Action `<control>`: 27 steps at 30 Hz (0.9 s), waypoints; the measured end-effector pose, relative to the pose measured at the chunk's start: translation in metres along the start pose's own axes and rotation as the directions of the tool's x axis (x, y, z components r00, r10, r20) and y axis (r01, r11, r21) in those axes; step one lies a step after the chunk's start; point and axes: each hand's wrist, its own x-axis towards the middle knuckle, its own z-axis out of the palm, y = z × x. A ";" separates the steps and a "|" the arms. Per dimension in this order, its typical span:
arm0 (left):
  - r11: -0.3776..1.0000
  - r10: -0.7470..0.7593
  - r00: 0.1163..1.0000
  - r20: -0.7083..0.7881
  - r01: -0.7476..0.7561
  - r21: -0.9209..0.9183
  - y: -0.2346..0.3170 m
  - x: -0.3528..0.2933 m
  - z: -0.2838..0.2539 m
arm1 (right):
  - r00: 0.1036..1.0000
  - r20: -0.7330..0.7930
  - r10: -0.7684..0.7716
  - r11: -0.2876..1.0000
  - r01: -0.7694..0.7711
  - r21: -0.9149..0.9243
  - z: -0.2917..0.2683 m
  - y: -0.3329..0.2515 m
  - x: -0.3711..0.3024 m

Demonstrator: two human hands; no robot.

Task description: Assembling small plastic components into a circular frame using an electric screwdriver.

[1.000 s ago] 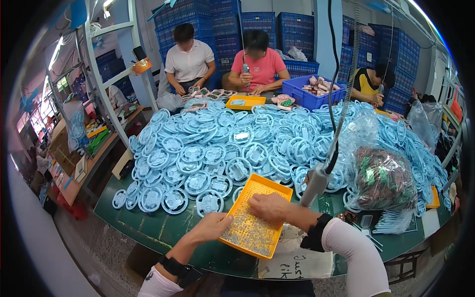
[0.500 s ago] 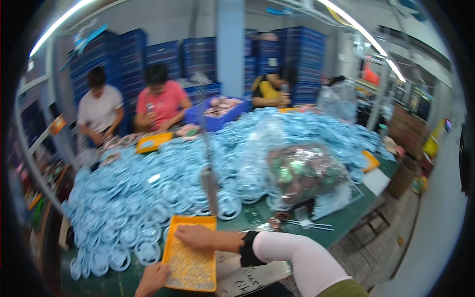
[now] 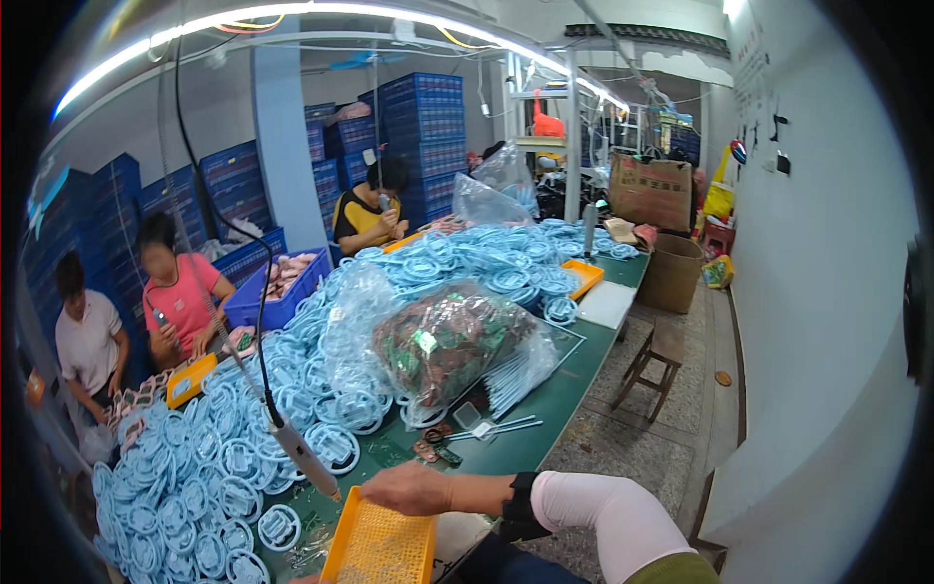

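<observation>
My right hand (image 3: 409,488) reaches over the far end of an orange tray (image 3: 342,545), knuckles up and fingers curled together. What the fingers hold, if anything, is hidden. Small yellowish bits cover the tray's bottom. Only a sliver of my left hand (image 3: 305,579) shows beside the tray's left edge, at the lower rim of the picture; its fingers are mostly hidden. A grey electric screwdriver (image 3: 302,456) hangs on a black cable, its tip close to the tray's far left corner. Light-blue round plastic parts (image 3: 238,457) are heaped beyond the tray.
A clear bag of brown and green parts (image 3: 452,341) lies on the green table (image 3: 574,389). White rods (image 3: 506,425) are nearby. Three people work along the far side, by a blue crate (image 3: 316,282). A wooden stool (image 3: 654,365) and cardboard box (image 3: 673,273) stand at right.
The view has swung to the right, bringing the stool and white wall into fuller sight. My right hand has gone from inside the tray to its far end. My left hand has nearly left the picture.
</observation>
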 end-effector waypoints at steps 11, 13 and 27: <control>0.987 0.092 0.967 0.236 -0.119 0.104 0.079 0.109 0.096 | 0.414 -0.809 0.418 0.622 -0.779 -0.077 -0.184 0.171 -0.208; 0.997 0.049 0.982 0.182 -0.060 0.057 0.091 0.113 0.111 | 0.329 -0.804 0.495 0.530 -0.848 -0.020 -0.199 0.244 -0.219; 0.995 -0.003 0.994 0.111 -0.008 0.099 0.133 0.183 0.141 | -0.144 -0.696 0.703 -0.023 -0.983 0.180 -0.283 0.426 -0.204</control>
